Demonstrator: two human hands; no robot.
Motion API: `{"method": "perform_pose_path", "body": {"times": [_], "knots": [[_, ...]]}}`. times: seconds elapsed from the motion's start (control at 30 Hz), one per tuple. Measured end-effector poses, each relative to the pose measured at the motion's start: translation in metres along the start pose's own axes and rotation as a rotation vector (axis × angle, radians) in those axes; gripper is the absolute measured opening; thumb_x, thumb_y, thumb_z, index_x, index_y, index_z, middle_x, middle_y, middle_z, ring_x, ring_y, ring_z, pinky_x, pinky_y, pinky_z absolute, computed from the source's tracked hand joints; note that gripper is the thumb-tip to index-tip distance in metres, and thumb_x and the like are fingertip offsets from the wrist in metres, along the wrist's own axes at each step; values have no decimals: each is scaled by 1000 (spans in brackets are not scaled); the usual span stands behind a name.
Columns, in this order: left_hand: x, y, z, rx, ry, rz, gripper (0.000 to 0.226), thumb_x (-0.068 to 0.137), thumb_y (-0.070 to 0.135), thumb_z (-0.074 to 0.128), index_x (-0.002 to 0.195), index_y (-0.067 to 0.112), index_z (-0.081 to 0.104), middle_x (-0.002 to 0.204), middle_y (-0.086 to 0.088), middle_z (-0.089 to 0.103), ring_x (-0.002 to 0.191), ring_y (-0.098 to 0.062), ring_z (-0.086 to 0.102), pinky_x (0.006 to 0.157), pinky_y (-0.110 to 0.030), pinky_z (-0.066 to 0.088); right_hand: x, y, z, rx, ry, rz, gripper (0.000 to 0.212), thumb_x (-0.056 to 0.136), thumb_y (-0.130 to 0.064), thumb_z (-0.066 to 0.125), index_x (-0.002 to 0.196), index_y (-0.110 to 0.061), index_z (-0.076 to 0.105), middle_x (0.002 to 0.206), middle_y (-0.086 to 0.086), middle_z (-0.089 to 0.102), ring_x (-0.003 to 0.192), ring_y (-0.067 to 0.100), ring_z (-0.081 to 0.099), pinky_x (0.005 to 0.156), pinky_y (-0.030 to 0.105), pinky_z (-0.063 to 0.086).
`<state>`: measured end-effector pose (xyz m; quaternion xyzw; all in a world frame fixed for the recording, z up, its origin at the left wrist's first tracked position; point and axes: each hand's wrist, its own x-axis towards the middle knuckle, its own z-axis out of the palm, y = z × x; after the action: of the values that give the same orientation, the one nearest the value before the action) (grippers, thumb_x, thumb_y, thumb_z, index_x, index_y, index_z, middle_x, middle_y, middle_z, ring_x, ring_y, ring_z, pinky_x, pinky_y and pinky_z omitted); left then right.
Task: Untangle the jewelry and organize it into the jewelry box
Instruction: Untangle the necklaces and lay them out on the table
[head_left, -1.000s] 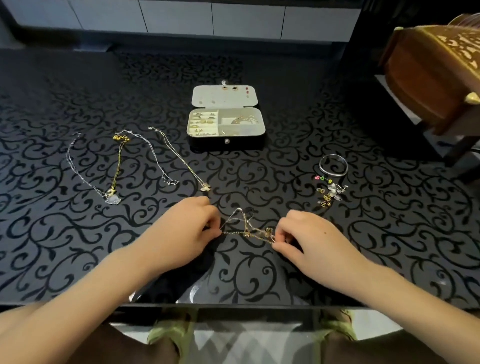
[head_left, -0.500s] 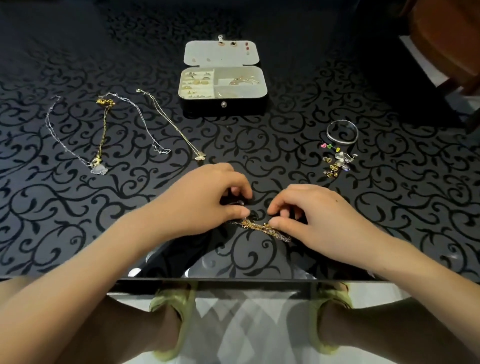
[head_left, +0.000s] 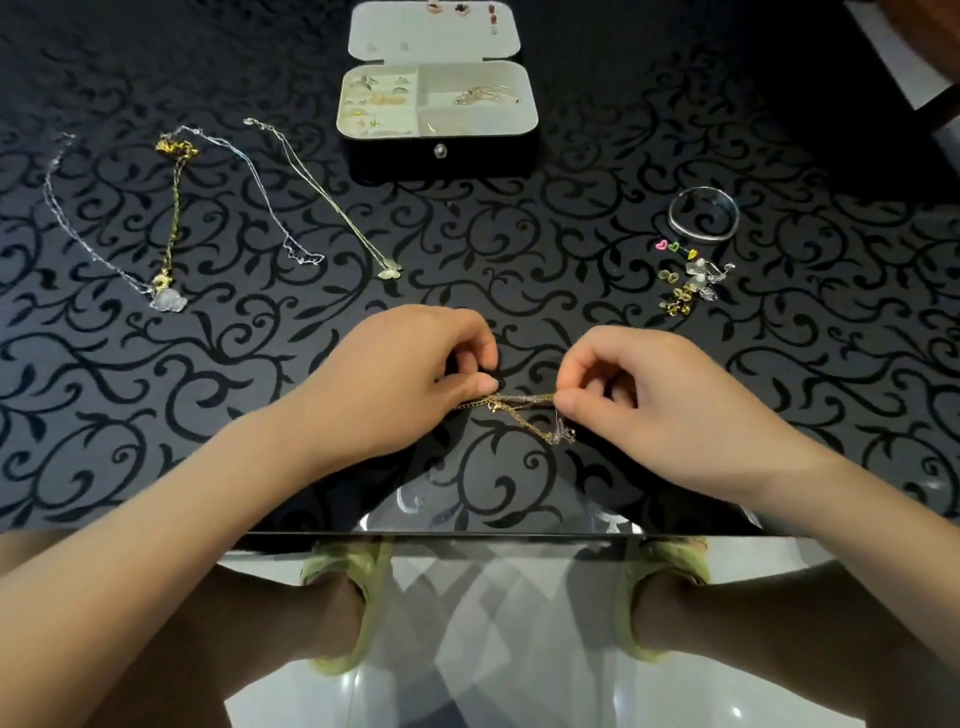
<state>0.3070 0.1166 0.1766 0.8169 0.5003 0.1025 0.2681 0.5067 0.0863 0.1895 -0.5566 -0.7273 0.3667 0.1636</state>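
A tangled gold and silver chain (head_left: 522, 410) stretches between my two hands just above the black patterned table (head_left: 519, 291). My left hand (head_left: 410, 374) pinches its left end between thumb and fingertips. My right hand (head_left: 654, 395) pinches the right end, where a short loop hangs down. The open jewelry box (head_left: 436, 111), black outside and pale inside, stands at the far middle with small earrings in its left compartments and a gold piece in the right one.
Several untangled necklaces (head_left: 171, 208) lie spread out at the left. A silver bangle (head_left: 704, 213) and a cluster of small earrings and charms (head_left: 688, 283) lie at the right. The table's glossy front edge (head_left: 467, 535) runs just below my wrists.
Both hands have drawn closer together on the chain, then pulled it taut between them. The view has tilted down, so the box now sits at the top edge.
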Motion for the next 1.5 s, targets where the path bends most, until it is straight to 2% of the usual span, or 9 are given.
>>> {"method": "perform_pose_path", "body": {"times": [0.2, 0.43, 0.53, 0.7, 0.83, 0.93, 1.07, 1.27, 1.5], "knots": [[-2, 1, 8, 81, 109, -25, 7, 90, 28, 54, 94, 23, 53, 73, 10, 53, 69, -1, 46, 61, -15, 33, 7, 9, -3, 287, 43, 88, 7, 84, -4, 64, 78, -8, 63, 68, 6, 66, 59, 14, 59, 56, 24, 52], [-3, -1, 15, 199, 248, -6, 12, 92, 24, 48, 99, 16, 54, 75, 12, 49, 70, -18, 52, 62, -32, 40, 12, 14, -1, 279, 102, 132, 12, 81, -6, 68, 81, -17, 64, 63, -2, 61, 52, 4, 52, 54, 20, 45], [-2, -5, 18, 251, 301, 38, 12, 92, 21, 47, 93, 13, 56, 78, 2, 61, 62, -24, 57, 51, -31, 41, 10, 13, -3, 247, 109, 136, 14, 83, -6, 66, 80, -20, 65, 65, -3, 60, 53, 2, 51, 54, 17, 43], [-3, -9, 20, 289, 302, 25, 28, 89, 30, 31, 91, 14, 53, 76, -1, 62, 54, -23, 56, 42, -31, 40, 5, 12, -7, 250, 109, 157, 21, 83, 0, 61, 82, -20, 66, 68, -5, 58, 54, 4, 48, 51, 10, 40], [-2, -10, 19, 309, 360, 18, 20, 89, 25, 39, 92, 12, 54, 79, -3, 59, 67, -26, 55, 53, -38, 45, 5, 13, -6, 218, 130, 146, 21, 83, 0, 62, 82, -21, 66, 71, -2, 61, 55, 4, 50, 58, 14, 46], [-3, -2, 18, 338, 397, 207, 14, 85, 7, 49, 94, 5, 60, 84, -9, 58, 75, -29, 51, 68, -36, 39, 7, 15, -5, 202, 155, 130, 20, 83, -1, 63, 82, -21, 65, 70, -6, 59, 55, 3, 48, 58, 12, 45], [-11, 8, 25, 353, 300, 434, 35, 77, -1, 49, 108, 4, 64, 101, -10, 63, 90, -29, 52, 76, -40, 42, 9, 16, -5, 141, 189, 110, 19, 84, -2, 62, 83, -21, 65, 70, -6, 58, 57, 5, 49, 57, 9, 42], [-15, 5, 34, 397, 196, 389, 38, 76, 7, 58, 114, 6, 64, 111, -7, 63, 96, -27, 52, 79, -35, 39, 10, 19, -4, -12, 217, 97, 18, 85, -8, 60, 87, -25, 64, 69, -11, 55, 63, 5, 52, 60, 10, 38], [-19, 3, 30, 344, 199, 402, 39, 76, 5, 47, 110, 10, 66, 116, -10, 62, 103, -27, 54, 81, -38, 38, 10, 21, -5, -51, 227, 73, 19, 84, -5, 61, 90, -23, 65, 72, -11, 56, 66, 8, 51, 66, 15, 40]]}}
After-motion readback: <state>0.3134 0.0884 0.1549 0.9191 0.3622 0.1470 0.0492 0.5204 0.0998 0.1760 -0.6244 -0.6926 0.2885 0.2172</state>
